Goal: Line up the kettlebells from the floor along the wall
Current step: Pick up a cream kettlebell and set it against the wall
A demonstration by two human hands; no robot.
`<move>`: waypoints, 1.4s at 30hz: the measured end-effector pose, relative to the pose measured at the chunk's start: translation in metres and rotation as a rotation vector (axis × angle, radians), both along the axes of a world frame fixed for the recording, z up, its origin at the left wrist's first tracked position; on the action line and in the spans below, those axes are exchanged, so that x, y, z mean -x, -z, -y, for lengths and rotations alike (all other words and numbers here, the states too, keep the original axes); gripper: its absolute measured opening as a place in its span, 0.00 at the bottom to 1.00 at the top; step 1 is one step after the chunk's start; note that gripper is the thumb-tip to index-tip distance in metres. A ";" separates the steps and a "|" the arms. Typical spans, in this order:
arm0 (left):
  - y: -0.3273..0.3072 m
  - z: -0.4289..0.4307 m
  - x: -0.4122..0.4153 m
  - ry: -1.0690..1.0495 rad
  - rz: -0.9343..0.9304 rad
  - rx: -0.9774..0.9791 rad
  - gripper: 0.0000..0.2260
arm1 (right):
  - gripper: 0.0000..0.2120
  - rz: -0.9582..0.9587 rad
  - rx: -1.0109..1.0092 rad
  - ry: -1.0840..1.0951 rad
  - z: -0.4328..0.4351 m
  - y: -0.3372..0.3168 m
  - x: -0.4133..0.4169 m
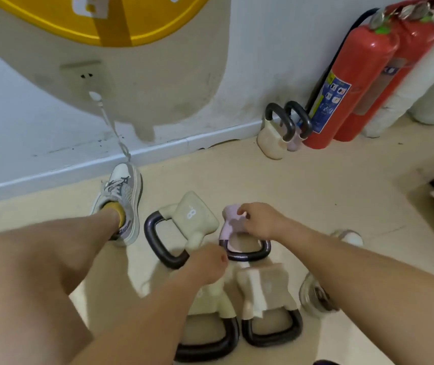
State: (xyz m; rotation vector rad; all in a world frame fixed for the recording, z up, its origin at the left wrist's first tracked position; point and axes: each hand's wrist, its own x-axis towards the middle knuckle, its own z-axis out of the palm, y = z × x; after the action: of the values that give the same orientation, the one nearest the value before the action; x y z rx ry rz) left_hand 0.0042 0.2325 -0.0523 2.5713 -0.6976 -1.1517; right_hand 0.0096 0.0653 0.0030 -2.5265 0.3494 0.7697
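4 kettlebells lie tipped on the floor (315, 180) near the wall (250, 61). The right hand (262, 219) grips the pink kettlebell (227, 227); the left hand (205, 264) seems closed on the handle of the beige kettlebell (192, 214) marked 8. 2 more kettlebells (273, 138) stand beside red extinguishers (350, 83).

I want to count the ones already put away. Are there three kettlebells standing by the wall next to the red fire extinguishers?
No, only two stand there: a beige kettlebell and a pink kettlebell beside the fire extinguishers.
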 end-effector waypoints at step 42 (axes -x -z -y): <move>0.152 -0.106 -0.092 -1.189 -0.152 -0.177 0.23 | 0.38 -0.168 0.040 -0.401 -0.181 0.164 -0.046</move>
State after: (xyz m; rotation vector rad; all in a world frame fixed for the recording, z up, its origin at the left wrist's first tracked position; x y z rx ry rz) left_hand 0.0960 0.3387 -0.2039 2.2683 0.9113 -0.9196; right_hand 0.0555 0.2464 -0.1613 -2.6096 -0.0962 1.1379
